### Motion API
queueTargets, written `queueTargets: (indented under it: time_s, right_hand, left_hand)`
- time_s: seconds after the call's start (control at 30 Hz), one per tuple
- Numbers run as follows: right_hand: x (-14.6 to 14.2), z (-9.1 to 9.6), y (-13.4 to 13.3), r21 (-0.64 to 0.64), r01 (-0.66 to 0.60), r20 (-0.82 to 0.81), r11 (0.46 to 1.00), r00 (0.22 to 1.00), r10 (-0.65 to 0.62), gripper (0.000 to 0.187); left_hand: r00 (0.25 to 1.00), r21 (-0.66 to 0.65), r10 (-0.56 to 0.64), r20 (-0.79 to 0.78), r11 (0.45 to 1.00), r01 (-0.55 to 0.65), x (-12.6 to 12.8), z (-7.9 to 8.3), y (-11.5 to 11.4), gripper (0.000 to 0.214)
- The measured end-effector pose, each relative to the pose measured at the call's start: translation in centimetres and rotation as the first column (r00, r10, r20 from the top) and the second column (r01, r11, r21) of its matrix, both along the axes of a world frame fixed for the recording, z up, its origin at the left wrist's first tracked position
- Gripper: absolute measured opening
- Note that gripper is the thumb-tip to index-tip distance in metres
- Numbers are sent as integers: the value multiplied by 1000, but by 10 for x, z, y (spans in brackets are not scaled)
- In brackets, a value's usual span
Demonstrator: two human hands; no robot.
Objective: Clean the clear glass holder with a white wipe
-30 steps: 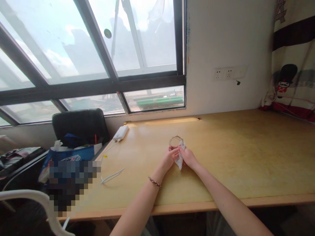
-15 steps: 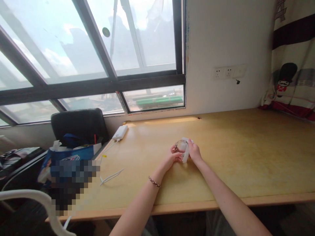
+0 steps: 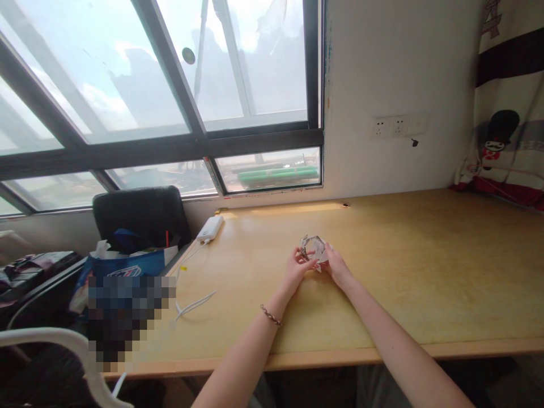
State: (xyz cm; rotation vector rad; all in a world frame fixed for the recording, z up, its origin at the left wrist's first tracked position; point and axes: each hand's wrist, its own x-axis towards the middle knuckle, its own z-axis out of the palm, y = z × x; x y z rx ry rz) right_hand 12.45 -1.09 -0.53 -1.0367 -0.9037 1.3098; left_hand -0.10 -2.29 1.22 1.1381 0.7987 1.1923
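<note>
Above the middle of the wooden table, my left hand (image 3: 299, 267) grips the left side of a small round, ring-shaped object (image 3: 304, 244) with a shiny, dark-patterned rim. What exactly this object is cannot be made out. My right hand (image 3: 336, 264) is closed on a thin white sheet (image 3: 319, 251), likely tissue or a wipe, pressed against the ring's right side and partly inside it. Both sets of fingers nearly meet at the near edge, hiding part of the ring. A braided bracelet (image 3: 271, 315) circles my left wrist.
A white power bank (image 3: 210, 229) with a white cable (image 3: 195, 305) lies along the left side of the table (image 3: 425, 272). Beyond that edge stand a black chair (image 3: 140, 215) and a blue bag (image 3: 127, 266). A window and wall sockets (image 3: 389, 127) are behind.
The white sheet, flat and upright beside the ring before, is now crumpled and folded around its right side. Both hands stay in nearly the same place; the view has shifted slightly.
</note>
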Motion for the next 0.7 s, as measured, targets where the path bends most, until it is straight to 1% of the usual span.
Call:
queueTargets:
  time_s: [0.07, 0.1, 0.17, 0.27, 0.37, 0.47, 0.57, 0.63, 0.7]
  right_hand:
    - [-2, 5, -3, -2, -100, -160, 995, 982, 98, 48]
    - [-3, 8, -4, 5, -125, -216, 992, 969, 123, 49]
    - [-4, 13, -6, 30, -130, -287, 991, 949, 133, 48]
    - [-5, 18, -9, 62, -100, -321, 993, 940, 115, 46]
    - [-8, 21, -11, 92, -70, -297, 993, 950, 95, 47]
    - [-9, 24, -14, 114, -30, -200, 993, 978, 52, 51]
    - [-6, 24, -16, 169, 67, 15, 983, 997, -71, 52]
    - [-2, 24, -16, 239, 142, 199, 961, 961, -191, 48]
    - [0, 23, -17, 319, 188, 337, 929, 894, -296, 45]
  left_hand:
    - [999, 36, 28, -40, 999, -27, 1, -1, 0, 50]
    - [998, 43, 45, -47, 998, -43, 2, -1, 1, 52]
    - [997, 57, 69, -38, 996, -66, 2, -1, 2, 55]
    - [998, 48, 70, 0, 996, -70, 4, 1, 2, 52]
    - [999, 11, 24, 28, 1000, -24, 5, 6, 0, 48]
    - [1000, 25, 11, 30, 1000, -12, 5, 8, -2, 44]
    - [996, 90, 66, -59, 994, -61, 3, 4, -1, 43]
    - [985, 135, 119, -127, 986, -102, 2, -1, 1, 44]
    - [979, 158, 133, -155, 981, -108, 2, -5, 1, 44]
